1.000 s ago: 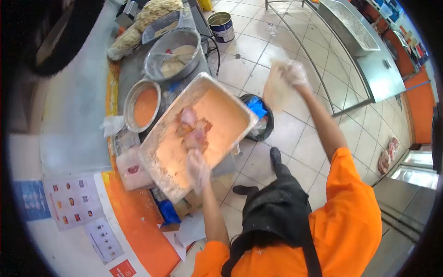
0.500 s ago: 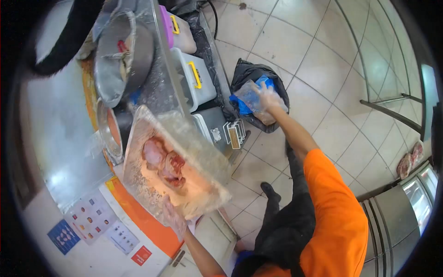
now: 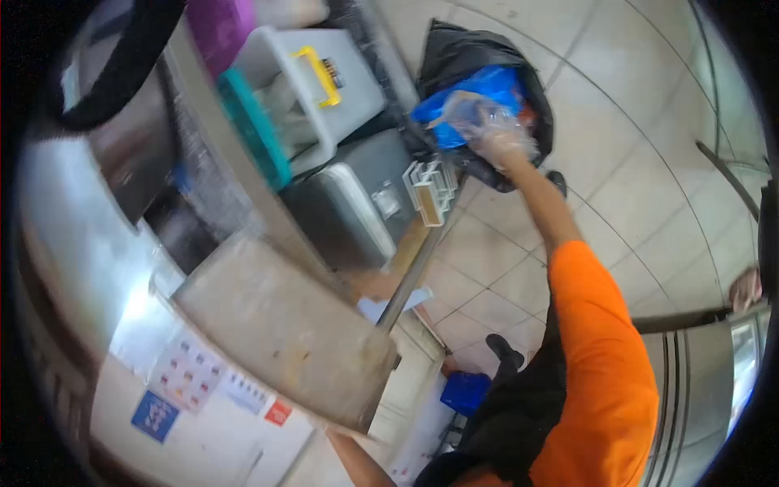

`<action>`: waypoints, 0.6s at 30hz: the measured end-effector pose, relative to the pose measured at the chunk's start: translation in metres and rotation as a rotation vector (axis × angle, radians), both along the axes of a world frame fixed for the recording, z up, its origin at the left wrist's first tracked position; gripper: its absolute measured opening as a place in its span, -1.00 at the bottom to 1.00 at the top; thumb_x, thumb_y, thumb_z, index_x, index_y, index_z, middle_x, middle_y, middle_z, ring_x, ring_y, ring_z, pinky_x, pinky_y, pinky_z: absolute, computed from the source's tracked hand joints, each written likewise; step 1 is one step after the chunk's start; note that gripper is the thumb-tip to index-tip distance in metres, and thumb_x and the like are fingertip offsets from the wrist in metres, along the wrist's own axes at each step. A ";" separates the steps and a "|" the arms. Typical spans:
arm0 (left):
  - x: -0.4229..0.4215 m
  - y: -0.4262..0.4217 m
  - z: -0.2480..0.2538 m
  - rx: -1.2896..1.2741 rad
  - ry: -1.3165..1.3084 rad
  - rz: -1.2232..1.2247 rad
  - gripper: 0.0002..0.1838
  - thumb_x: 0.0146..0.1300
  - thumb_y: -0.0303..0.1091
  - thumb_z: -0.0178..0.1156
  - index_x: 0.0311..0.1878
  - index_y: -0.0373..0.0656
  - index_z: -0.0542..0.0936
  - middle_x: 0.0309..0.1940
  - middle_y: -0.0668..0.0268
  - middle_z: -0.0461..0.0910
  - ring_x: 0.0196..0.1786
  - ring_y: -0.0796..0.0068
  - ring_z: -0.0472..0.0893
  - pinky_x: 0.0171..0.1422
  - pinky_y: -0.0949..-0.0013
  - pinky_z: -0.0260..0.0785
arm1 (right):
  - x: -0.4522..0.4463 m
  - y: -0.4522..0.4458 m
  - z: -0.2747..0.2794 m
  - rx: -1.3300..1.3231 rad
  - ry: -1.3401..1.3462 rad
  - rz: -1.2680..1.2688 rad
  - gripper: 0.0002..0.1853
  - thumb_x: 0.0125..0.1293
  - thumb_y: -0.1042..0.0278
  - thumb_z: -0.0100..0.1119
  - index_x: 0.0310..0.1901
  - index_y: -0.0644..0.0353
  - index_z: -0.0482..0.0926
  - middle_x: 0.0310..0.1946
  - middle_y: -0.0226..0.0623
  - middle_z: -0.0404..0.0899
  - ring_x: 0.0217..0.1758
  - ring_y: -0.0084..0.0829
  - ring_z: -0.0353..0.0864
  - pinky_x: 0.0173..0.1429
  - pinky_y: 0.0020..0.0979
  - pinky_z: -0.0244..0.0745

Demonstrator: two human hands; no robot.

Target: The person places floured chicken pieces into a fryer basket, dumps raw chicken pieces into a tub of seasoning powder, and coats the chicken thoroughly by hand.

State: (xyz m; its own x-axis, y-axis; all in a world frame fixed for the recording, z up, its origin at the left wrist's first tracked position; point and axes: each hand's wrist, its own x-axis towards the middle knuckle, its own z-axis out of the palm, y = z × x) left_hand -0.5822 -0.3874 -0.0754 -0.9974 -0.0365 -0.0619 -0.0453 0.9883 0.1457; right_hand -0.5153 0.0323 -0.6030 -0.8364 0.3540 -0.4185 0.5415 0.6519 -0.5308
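Note:
My right hand (image 3: pixel 499 140), in a clear plastic glove, is closed on a crumpled clear plastic bag (image 3: pixel 464 112). It is over a bin lined with a black bag (image 3: pixel 540 97), with a blue plastic bag (image 3: pixel 491 83) inside. Something reddish shows beside the blue bag. At the lower left, a pale, worn tray (image 3: pixel 284 325) is tipped so that a plain flat side faces me, and no meat shows. My left forearm (image 3: pixel 361 463) reaches up to the tray's lower edge. The tray hides my left hand and its fingers.
Along the counter (image 3: pixel 219 154) stand a light grey bin with a yellow handle (image 3: pixel 320 77), a teal lid (image 3: pixel 253 130) and a dark grey bin (image 3: pixel 357 187). A white wire rack (image 3: pixel 430 195) hangs near them. Printed sheets (image 3: pixel 187 373) lie lower left.
The tray has tipped over, and the meat and orange-pink coating in it are out of sight. My right hand has moved further into the bin with the clear bag. The view has shifted.

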 end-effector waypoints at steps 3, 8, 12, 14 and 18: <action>-0.014 0.017 -0.006 0.012 -0.024 -0.091 -0.54 0.41 -0.10 0.07 0.19 -0.26 0.53 0.10 0.12 0.58 0.24 0.28 0.49 0.33 0.26 0.32 | 0.007 0.018 0.046 -0.144 0.034 0.042 -0.52 0.38 0.06 0.00 0.30 -0.07 0.45 0.40 0.03 0.23 0.43 0.14 0.21 0.43 -0.02 0.24; -0.017 0.070 0.014 0.056 -0.092 -0.081 -0.55 0.39 -0.11 0.13 0.17 -0.24 0.54 0.08 0.13 0.59 0.23 0.28 0.51 0.31 0.27 0.33 | 0.064 0.035 0.084 -0.485 -0.016 -0.359 -0.48 0.48 -0.06 -0.12 -0.24 0.29 0.62 -0.50 -0.13 0.62 -0.38 -0.30 0.63 -0.23 -0.28 0.47; -0.016 0.057 0.018 0.424 -0.132 0.102 -0.53 0.38 -0.08 0.14 0.18 -0.25 0.53 0.12 0.09 0.57 0.23 0.16 0.51 0.32 0.21 0.32 | 0.063 0.080 0.274 -0.602 0.105 -0.385 -0.43 0.48 -0.14 -0.13 -0.13 0.29 0.64 -0.57 -0.24 0.63 -0.42 -0.51 0.58 -0.26 -0.39 0.46; -0.018 0.035 -0.004 0.358 -0.052 -0.009 -0.51 0.37 -0.08 0.16 0.19 -0.25 0.51 0.13 0.07 0.57 0.23 0.09 0.51 0.33 0.18 0.31 | 0.038 0.070 0.368 -0.737 0.419 -0.401 -0.47 0.48 -0.09 -0.09 -0.06 0.30 0.62 -0.48 -0.24 0.67 -0.36 -0.52 0.61 -0.21 -0.41 0.50; -0.025 0.035 0.009 0.376 -0.094 0.016 -0.44 0.36 0.02 0.13 0.24 -0.22 0.47 0.27 0.03 0.46 0.36 0.03 0.39 0.39 0.12 0.24 | -0.030 -0.006 0.532 -0.974 0.629 -0.285 -0.61 0.45 0.13 0.01 0.06 0.28 0.58 -0.35 -0.29 0.70 -0.25 -0.50 0.67 -0.06 -0.46 0.55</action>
State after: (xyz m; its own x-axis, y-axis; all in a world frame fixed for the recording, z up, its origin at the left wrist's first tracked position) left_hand -0.6069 -0.3520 -0.0668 -0.9863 -0.0098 -0.1649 -0.0909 0.8656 0.4924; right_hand -0.5448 0.0264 -0.0710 -0.9338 0.3206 -0.1591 0.0695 -0.2735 -0.9593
